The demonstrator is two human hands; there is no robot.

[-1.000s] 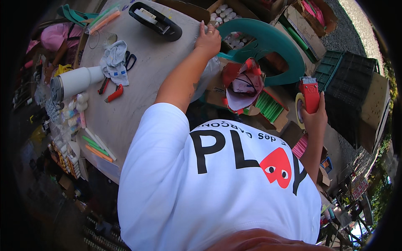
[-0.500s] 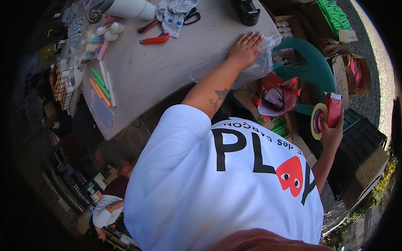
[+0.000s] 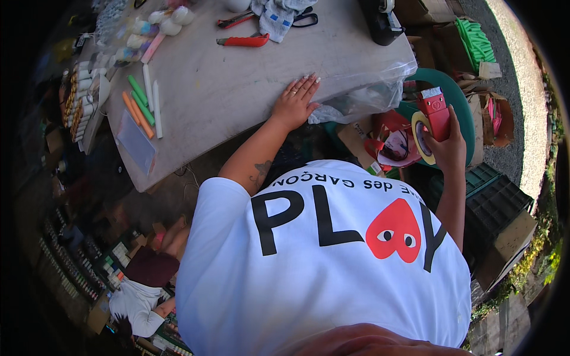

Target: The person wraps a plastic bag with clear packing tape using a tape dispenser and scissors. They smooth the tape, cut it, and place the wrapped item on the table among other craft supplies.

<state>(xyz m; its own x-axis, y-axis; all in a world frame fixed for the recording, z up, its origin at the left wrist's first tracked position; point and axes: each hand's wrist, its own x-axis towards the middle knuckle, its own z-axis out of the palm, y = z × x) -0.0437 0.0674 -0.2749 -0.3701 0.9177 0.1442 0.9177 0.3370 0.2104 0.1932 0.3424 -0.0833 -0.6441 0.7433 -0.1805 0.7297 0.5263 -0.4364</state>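
- Right hand (image 3: 449, 145) closed around the red tape gun (image 3: 436, 110), held out to the person's right, in front of the chair (image 3: 466, 127); the palm side is hidden, and part of the gun is covered by the fingers; the yellowish tape (image 3: 420, 135) hangs at its left side.
- Left hand (image 3: 295, 105) empty, laid palm down on the surface (image 3: 202, 83) near its edge, fingers extended; the clear plastic (image 3: 368, 98) lies just beside the thumb and droops over the edge; whether they touch is hard to tell.
- Black dispenser (image 3: 383, 26) and cloth (image 3: 274, 21) cut off by the upper rim; the scissors (image 3: 306, 19) show mainly a dark handle, the rest under or behind the cloth; the red cutter (image 3: 246, 41) lies in full view.
- Co-worker (image 3: 139, 302) at lower left, partly hidden by the white shirt (image 3: 320, 255); the shelves there are too dark to make out.
- Box (image 3: 449, 50) at upper right, full of green sticks (image 3: 474, 41); the box below (image 3: 504, 129) holds pink pieces (image 3: 494, 113).
- Red bag (image 3: 387, 121), open, below the plastic; its pale contents are unclear.
- Black crate (image 3: 499, 204) at right; its inside cannot be made out.
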